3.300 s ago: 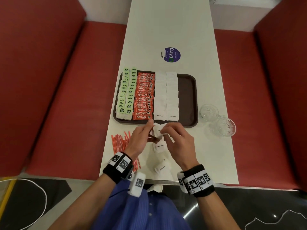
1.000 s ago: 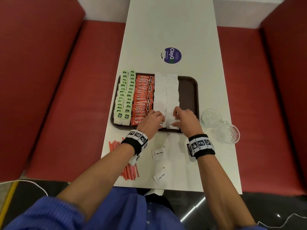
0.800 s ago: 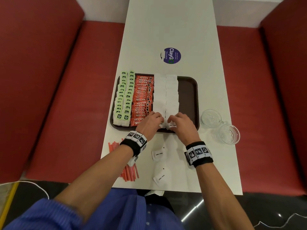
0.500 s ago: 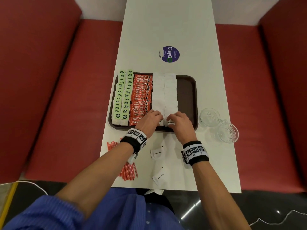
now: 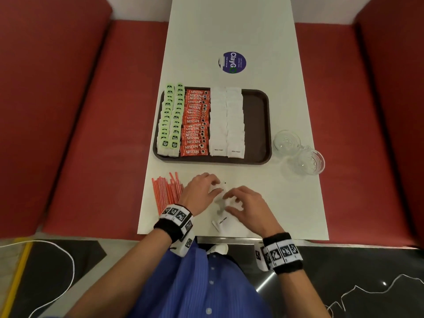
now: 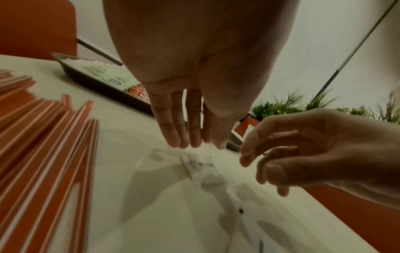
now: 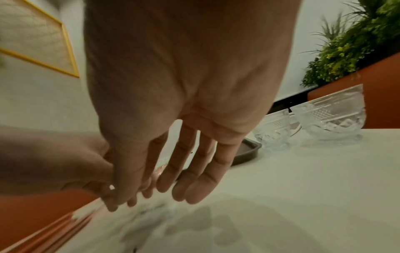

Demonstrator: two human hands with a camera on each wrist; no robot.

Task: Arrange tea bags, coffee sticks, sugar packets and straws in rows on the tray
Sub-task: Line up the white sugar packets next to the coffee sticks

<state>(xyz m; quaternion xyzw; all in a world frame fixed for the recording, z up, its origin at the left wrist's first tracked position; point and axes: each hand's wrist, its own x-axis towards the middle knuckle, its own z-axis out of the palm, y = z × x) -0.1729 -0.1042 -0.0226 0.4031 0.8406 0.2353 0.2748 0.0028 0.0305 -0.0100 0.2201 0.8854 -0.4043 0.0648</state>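
Note:
The brown tray [image 5: 255,125] holds rows of green tea bags [image 5: 171,120], orange coffee sticks [image 5: 195,125] and white sugar packets [image 5: 227,122]; its right strip is bare. Orange straws [image 5: 166,191] lie on the table left of my hands. Two loose sugar packets lie near the front edge, one [image 5: 219,200] between my hands and one [image 5: 222,222] closer to me. My left hand [image 5: 213,187] has straight fingers, whose tips touch the blurred packet [image 6: 201,166]. My right hand [image 5: 231,200] hovers over it with loosely bent fingers [image 7: 164,193] and holds nothing I can see.
Two cut-glass bowls [image 5: 286,140] [image 5: 309,161] stand right of the tray. A round blue sticker [image 5: 232,62] sits on the white table beyond it. Red bench seats run along both sides. The table's front edge is just below my wrists.
Both hands have drawn back from the tray's near edge, where they touched the front sugar packets, to the loose packets near the table's front.

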